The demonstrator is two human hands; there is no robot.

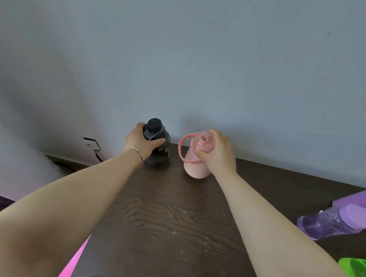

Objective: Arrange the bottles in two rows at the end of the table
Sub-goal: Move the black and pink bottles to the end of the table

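Note:
A dark smoky bottle [160, 153] with a black cap stands upright at the far end of the dark wooden table [164, 218], close to the wall. My left hand [142, 143] grips its shoulder just below the cap. To its right stands a pink bottle [194, 168] with a pink loop strap. My right hand [216, 154] is closed around the pink bottle's lid and neck. A clear purple bottle [331, 223] with a lilac cap sits at the right edge. A green bottle [357, 272] shows partly at the lower right.
A grey wall [203, 64] rises right behind the table's far edge. A second purple object [360, 199] lies behind the purple bottle. A pink strip [73, 262] runs along the table's left side. A wall socket with a cable [92, 144] sits low on the left.

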